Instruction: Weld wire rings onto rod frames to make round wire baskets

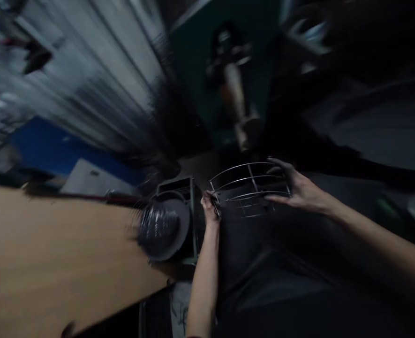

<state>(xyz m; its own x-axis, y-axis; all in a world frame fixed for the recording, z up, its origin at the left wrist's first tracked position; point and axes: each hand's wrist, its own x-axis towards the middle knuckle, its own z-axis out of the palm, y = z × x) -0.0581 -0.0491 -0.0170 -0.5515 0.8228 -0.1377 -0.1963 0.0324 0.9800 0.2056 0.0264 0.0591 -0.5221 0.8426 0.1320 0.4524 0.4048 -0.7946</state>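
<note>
A round metal wire frame (251,175), with several curved rings joined by short cross wires, is held up in front of my body between both hands. My left hand (210,206) is closed on its left edge. At the opposite side, my right hand (297,190) grips the rim, with fingers above and the thumb below. Dark smudges show on the fingertips. The exact make of the frame is hard to tell in the dim light.
A wooden tabletop (70,253) lies at the left. Near its end, a stack of dark rings (158,223) sits by a crate (194,211). A green surface (189,51) carrying a blurred machine part (237,89) stands ahead. A blue panel (49,141) is farther left.
</note>
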